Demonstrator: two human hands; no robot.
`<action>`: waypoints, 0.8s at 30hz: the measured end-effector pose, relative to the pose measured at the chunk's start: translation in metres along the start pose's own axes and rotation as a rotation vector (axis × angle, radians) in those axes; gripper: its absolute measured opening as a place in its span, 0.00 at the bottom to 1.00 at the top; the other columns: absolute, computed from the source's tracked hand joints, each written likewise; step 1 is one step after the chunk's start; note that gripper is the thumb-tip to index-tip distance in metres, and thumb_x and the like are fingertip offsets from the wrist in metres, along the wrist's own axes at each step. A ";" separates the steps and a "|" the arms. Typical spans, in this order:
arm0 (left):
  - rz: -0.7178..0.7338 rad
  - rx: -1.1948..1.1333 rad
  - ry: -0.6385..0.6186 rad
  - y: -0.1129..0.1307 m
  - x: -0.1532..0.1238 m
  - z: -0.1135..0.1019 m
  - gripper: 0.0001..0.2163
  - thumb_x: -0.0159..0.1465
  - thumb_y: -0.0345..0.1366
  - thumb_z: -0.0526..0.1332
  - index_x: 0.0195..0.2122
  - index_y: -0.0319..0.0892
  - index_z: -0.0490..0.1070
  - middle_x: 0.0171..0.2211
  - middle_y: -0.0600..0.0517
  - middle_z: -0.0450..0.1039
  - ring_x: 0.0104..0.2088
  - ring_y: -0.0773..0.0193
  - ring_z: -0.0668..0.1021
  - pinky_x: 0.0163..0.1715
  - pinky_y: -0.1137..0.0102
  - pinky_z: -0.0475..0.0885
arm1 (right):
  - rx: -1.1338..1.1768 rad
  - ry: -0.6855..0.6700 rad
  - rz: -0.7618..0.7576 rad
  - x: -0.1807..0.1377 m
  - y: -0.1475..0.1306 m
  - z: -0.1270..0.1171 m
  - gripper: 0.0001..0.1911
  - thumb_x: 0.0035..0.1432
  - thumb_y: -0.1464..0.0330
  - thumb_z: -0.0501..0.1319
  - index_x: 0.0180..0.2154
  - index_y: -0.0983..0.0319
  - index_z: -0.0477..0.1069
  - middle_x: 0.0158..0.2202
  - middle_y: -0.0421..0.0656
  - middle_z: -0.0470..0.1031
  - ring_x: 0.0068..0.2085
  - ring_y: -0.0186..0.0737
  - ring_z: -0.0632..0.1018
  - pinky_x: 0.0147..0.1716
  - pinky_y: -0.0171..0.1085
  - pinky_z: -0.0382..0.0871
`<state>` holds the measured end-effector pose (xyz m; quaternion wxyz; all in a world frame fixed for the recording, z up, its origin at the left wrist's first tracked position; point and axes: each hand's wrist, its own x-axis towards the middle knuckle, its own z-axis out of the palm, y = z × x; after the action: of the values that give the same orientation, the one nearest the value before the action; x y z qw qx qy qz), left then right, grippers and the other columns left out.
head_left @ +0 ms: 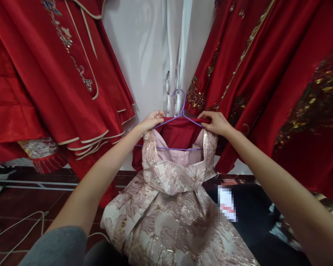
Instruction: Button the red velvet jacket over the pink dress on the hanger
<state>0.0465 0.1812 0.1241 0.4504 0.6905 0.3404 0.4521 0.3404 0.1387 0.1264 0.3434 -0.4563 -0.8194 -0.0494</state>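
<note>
Two bare hands showed in the head view, reaching to the middle of the scene. The left hand [152, 121] had its thumb and fingers closed on the upper edge of a smooth dark-red satin cloth [177, 133]; the right hand [215, 122] gripped the same edge farther right. Whether either also pinched the thin purple hanger [182, 112] could not be told. From that hanger a pale pink, gold-flecked brocade dress [172, 218] spread toward the near side, in front of the cloth. Red gold-trimmed garments [52, 77] hung left, red sequined garments [266, 74] right, and white panels [133, 48] stood at the far side.
</note>
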 end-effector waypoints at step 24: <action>0.141 1.204 0.379 -0.009 -0.051 -0.039 0.14 0.56 0.33 0.58 0.44 0.50 0.72 0.33 0.52 0.77 0.35 0.56 0.77 0.32 0.69 0.65 | -0.617 -0.103 0.273 -0.053 0.004 -0.049 0.21 0.50 0.51 0.60 0.38 0.59 0.76 0.32 0.47 0.79 0.35 0.50 0.77 0.29 0.38 0.60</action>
<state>-0.0091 0.1522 0.1065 -0.1155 0.7516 0.5624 0.3246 0.3871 0.0842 0.1305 0.1506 -0.6459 -0.7137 -0.2254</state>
